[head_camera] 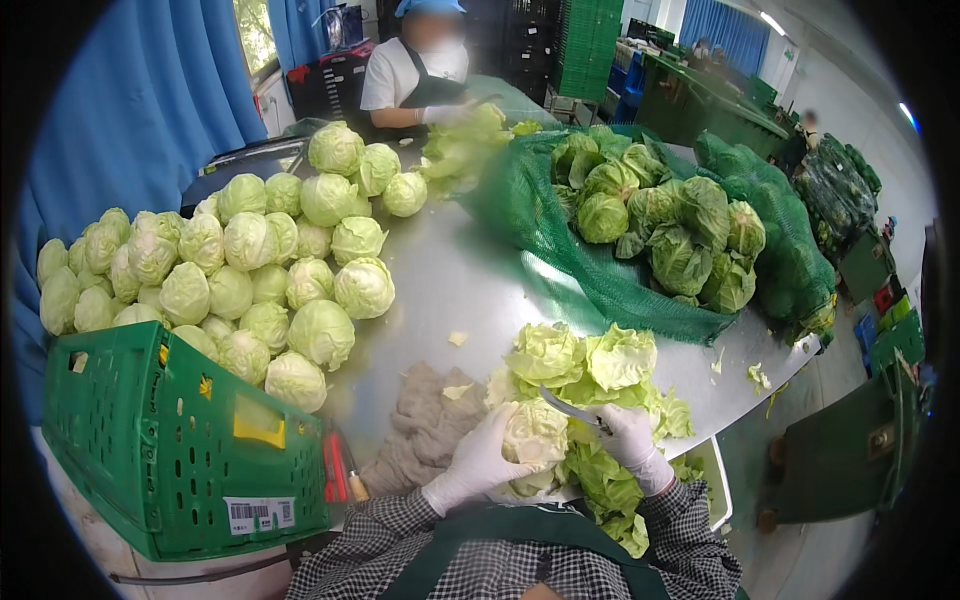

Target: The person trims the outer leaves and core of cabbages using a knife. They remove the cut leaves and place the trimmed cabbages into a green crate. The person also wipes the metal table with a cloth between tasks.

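Note:
My left hand, in a white glove, grips a pale cabbage head from its left side. In my gloved right hand is a knife with a curved metal blade, which points up and left past the top right of the cabbage. Loose outer cabbage leaves lie beyond and to the right of the cabbage, and some hang over the table's front edge. A crumpled grey-brown cloth lies left of my left hand.
Stripped cabbages are heaped at the left behind a green plastic crate. Red-handled tools lie beside it. Leafy cabbages fill an open green mesh sack on the metal table. A white bin stands below; a co-worker handles leaves opposite.

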`<state>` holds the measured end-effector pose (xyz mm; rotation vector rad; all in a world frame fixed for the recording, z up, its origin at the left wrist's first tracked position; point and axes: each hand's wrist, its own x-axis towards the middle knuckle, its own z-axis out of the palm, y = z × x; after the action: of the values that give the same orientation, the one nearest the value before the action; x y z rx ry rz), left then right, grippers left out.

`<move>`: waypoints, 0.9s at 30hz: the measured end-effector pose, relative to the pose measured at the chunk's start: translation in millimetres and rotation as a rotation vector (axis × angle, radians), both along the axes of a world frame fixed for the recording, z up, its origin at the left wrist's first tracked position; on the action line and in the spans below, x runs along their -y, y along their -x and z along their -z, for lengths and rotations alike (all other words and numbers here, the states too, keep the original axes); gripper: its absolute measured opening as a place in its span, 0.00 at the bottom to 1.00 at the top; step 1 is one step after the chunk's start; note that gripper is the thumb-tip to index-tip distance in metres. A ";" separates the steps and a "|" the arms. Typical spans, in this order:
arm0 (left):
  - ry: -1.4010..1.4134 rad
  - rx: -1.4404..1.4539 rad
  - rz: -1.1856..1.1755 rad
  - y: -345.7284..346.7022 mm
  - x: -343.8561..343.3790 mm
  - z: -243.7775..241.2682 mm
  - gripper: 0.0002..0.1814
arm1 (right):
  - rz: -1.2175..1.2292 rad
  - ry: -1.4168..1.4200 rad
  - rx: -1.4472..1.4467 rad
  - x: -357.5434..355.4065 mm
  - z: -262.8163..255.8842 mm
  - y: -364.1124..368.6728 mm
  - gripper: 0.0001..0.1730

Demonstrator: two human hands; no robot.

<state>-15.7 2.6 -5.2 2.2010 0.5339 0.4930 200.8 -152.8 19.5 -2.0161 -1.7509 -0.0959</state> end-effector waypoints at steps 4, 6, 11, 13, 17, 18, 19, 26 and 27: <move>0.178 -0.202 0.019 -0.5 -0.2 -14.6 0.47 | -0.034 0.095 0.053 -24.5 -25.3 36.9 0.21; 0.182 -0.174 0.022 1.7 -0.5 -20.4 0.46 | -0.076 0.074 0.045 -23.6 -20.2 34.0 0.21; 0.121 -0.077 0.046 -2.0 -2.4 -4.7 0.49 | -0.144 -0.126 0.175 -26.0 -9.5 25.3 0.10; 0.115 -0.068 0.046 -1.5 -2.8 -3.0 0.50 | -0.089 -0.132 0.112 -23.9 -7.7 25.3 0.09; 0.079 -0.050 0.037 1.7 -1.6 -1.2 0.53 | 0.180 -0.184 -0.183 -15.4 4.3 8.4 0.08; 0.049 -0.053 0.027 3.5 -0.8 -0.9 0.53 | 0.236 -0.169 -0.190 -16.1 4.5 7.3 0.12; 0.020 -0.057 0.018 4.5 0.1 -0.8 0.53 | 0.227 -0.134 -0.259 -15.3 3.0 11.2 0.14; 0.079 -0.081 -0.008 -12.3 -2.8 -34.2 0.47 | 0.191 -0.060 -0.316 -25.9 10.7 27.1 0.17; -0.001 -0.057 -0.044 -14.3 -2.3 -29.2 0.46 | 0.241 -0.078 -0.374 -22.9 20.4 20.2 0.15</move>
<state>-1.3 5.0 24.0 2.2135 0.6141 0.4548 180.7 -129.9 -0.9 -2.0247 -1.2551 0.1267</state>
